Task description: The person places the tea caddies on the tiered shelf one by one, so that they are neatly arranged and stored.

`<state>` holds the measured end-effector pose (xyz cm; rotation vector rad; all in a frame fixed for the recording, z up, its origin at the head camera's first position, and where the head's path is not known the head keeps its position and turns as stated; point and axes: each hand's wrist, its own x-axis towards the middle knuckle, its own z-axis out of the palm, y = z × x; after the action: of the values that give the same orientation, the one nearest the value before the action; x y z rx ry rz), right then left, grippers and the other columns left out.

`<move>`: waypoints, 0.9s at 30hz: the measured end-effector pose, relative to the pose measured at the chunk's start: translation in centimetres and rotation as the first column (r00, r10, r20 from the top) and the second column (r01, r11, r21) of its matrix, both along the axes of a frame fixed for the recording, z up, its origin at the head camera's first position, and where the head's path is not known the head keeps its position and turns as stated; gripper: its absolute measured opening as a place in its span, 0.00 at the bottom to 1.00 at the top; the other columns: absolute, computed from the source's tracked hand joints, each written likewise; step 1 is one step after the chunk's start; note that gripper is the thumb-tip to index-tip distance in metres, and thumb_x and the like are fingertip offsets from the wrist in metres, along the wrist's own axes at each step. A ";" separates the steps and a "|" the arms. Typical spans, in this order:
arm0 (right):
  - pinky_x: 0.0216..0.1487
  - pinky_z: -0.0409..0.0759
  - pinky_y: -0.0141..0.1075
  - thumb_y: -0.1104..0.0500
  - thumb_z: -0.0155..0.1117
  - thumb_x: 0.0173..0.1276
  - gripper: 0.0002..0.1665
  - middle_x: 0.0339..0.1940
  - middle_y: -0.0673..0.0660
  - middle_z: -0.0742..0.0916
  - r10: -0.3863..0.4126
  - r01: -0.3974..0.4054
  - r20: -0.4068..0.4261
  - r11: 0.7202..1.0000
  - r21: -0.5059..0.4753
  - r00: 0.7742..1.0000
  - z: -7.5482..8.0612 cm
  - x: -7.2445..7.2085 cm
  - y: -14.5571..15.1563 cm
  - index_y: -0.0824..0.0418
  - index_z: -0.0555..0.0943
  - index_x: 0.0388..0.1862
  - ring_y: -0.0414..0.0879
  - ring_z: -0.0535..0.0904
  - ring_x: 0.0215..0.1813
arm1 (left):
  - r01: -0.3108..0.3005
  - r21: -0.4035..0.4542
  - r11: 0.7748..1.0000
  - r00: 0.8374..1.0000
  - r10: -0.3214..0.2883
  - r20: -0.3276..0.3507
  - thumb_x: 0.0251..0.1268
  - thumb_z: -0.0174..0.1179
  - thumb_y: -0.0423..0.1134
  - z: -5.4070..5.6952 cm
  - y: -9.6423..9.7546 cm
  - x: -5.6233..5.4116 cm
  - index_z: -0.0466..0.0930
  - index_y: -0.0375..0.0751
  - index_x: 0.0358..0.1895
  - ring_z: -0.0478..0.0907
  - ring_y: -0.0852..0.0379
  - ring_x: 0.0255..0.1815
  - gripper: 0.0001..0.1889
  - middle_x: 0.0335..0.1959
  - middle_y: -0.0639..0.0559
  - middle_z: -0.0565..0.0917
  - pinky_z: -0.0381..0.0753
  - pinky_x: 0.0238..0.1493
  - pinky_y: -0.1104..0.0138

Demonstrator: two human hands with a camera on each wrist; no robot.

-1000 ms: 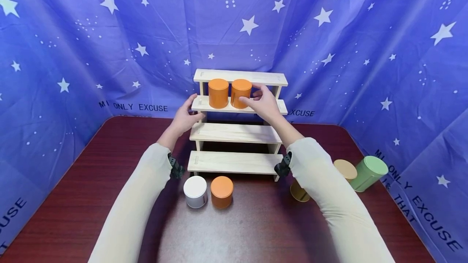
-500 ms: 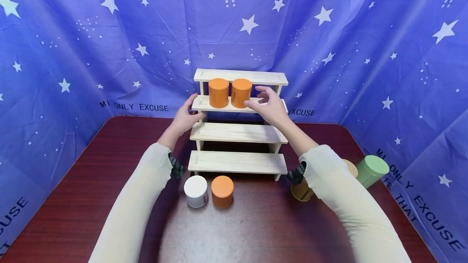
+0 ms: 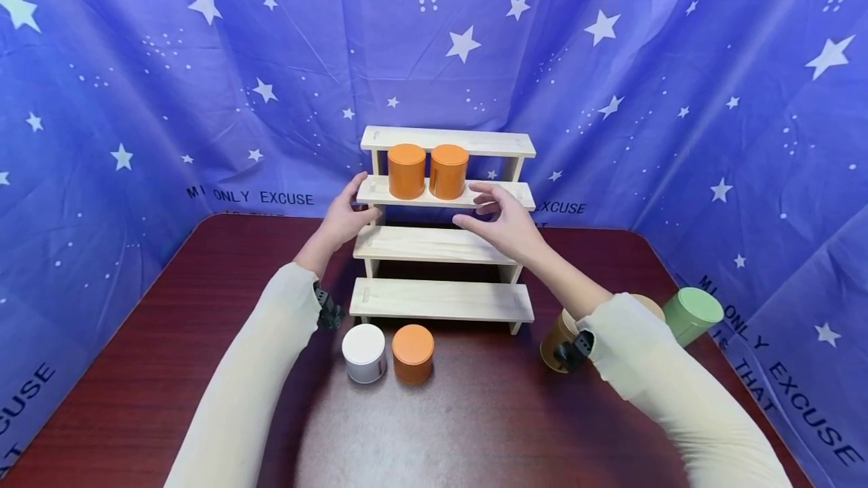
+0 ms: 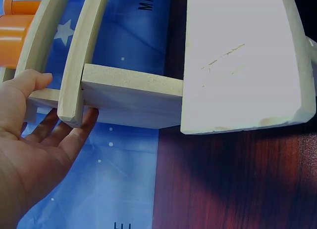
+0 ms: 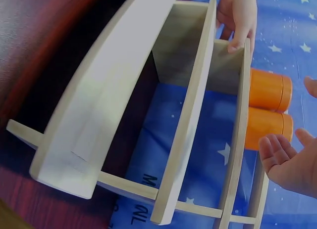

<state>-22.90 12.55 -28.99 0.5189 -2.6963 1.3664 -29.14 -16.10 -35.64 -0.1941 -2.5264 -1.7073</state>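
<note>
A four-tier wooden step shelf (image 3: 442, 300) stands at the back of the table. Two orange tins (image 3: 407, 172) sit side by side on its second tier from the top, left of centre. My left hand (image 3: 342, 217) holds the shelf's left side at that tier; in the left wrist view its thumb (image 4: 37, 79) lies at the front of the wood and the fingers reach behind. With fingers spread and nothing held, my right hand (image 3: 505, 223) hovers in front of the same tier, just right of the right-hand orange tin (image 3: 449, 172).
Before the shelf, a white tin (image 3: 364, 354) and another orange tin (image 3: 413, 354) stand on the dark red table (image 3: 434, 435). To the right are a gold tin (image 3: 554, 345), a tan-lidded one (image 3: 649, 305), partly behind the sleeve, and a green tin (image 3: 693, 315). A starry blue curtain (image 3: 271, 44) surrounds the table.
My right hand has let go of the right-hand orange tin and drawn back, down and to the right. The left hand stays at the shelf's side.
</note>
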 end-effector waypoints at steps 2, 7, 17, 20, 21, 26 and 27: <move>0.57 0.74 0.46 0.46 0.70 0.56 0.40 0.56 0.60 0.79 0.012 -0.012 -0.003 1.000 0.006 1.000 -0.1 0.4 0.1 0.56 0.68 0.66 0.54 0.76 0.56 | 0.003 0.003 1.000 1.000 -0.003 -0.003 0.56 0.60 0.31 0.1 0.0 0.0 0.48 0.47 0.74 0.72 0.42 0.58 0.43 0.64 0.37 0.69 0.73 0.56 0.55; 0.57 0.74 0.46 0.45 0.69 0.57 0.39 0.56 0.57 0.79 0.047 -0.047 0.011 0.999 0.028 0.999 -0.5 1.3 0.2 0.55 0.69 0.65 0.52 0.75 0.57 | 0.003 -0.001 1.000 1.000 -0.003 0.004 0.56 0.60 0.32 0.1 0.0 0.0 0.48 0.49 0.74 0.72 0.42 0.59 0.43 0.65 0.37 0.69 0.74 0.56 0.56; 0.53 0.76 0.51 0.51 0.70 0.57 0.34 0.55 0.63 0.79 0.126 -0.126 0.028 0.992 0.001 0.992 -1.7 2.9 -0.1 0.55 0.71 0.62 0.55 0.76 0.55 | -0.007 0.000 1.000 1.000 0.007 0.019 0.56 0.60 0.33 0.1 0.0 0.2 0.48 0.51 0.74 0.71 0.42 0.60 0.43 0.65 0.37 0.68 0.73 0.57 0.55; 0.53 0.75 0.52 0.51 0.70 0.56 0.34 0.55 0.64 0.79 0.153 -0.153 0.047 0.988 -0.005 0.987 -2.2 3.5 -0.2 0.56 0.71 0.62 0.55 0.76 0.55 | -0.006 0.000 1.000 1.000 0.006 0.019 0.56 0.60 0.32 0.1 0.1 0.3 0.48 0.51 0.74 0.71 0.42 0.60 0.43 0.65 0.37 0.68 0.72 0.58 0.54; 0.53 0.76 0.52 0.51 0.70 0.56 0.34 0.55 0.63 0.79 0.158 -0.158 0.052 0.987 -0.005 0.986 -2.4 3.6 -0.2 0.56 0.72 0.61 0.55 0.77 0.54 | -0.005 -0.001 1.000 1.000 0.005 0.018 0.56 0.60 0.32 0.2 0.1 0.3 0.48 0.50 0.74 0.71 0.42 0.60 0.43 0.66 0.37 0.68 0.72 0.59 0.54; 0.53 0.75 0.51 0.52 0.71 0.56 0.33 0.52 0.59 0.81 0.180 -0.179 0.065 0.984 -0.019 0.982 -3.7 4.4 -0.4 0.58 0.73 0.60 0.53 0.77 0.53 | -0.001 0.005 1.000 1.000 0.001 0.013 0.56 0.60 0.31 0.1 0.1 0.2 0.48 0.49 0.74 0.71 0.42 0.61 0.43 0.66 0.37 0.68 0.72 0.59 0.54; 0.52 0.76 0.50 0.53 0.71 0.56 0.32 0.50 0.59 0.82 0.187 -0.186 0.063 0.982 -0.020 0.980 -3.9 4.6 -0.5 0.58 0.74 0.59 0.53 0.77 0.53 | -0.001 0.005 1.000 1.000 0.001 0.014 0.56 0.60 0.31 0.1 0.1 0.2 0.47 0.49 0.75 0.71 0.42 0.61 0.44 0.66 0.37 0.68 0.72 0.59 0.54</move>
<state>-18.29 12.04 -32.91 0.7565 -2.7464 1.4683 -28.92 -16.01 -35.53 -0.1811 -2.5312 -1.7207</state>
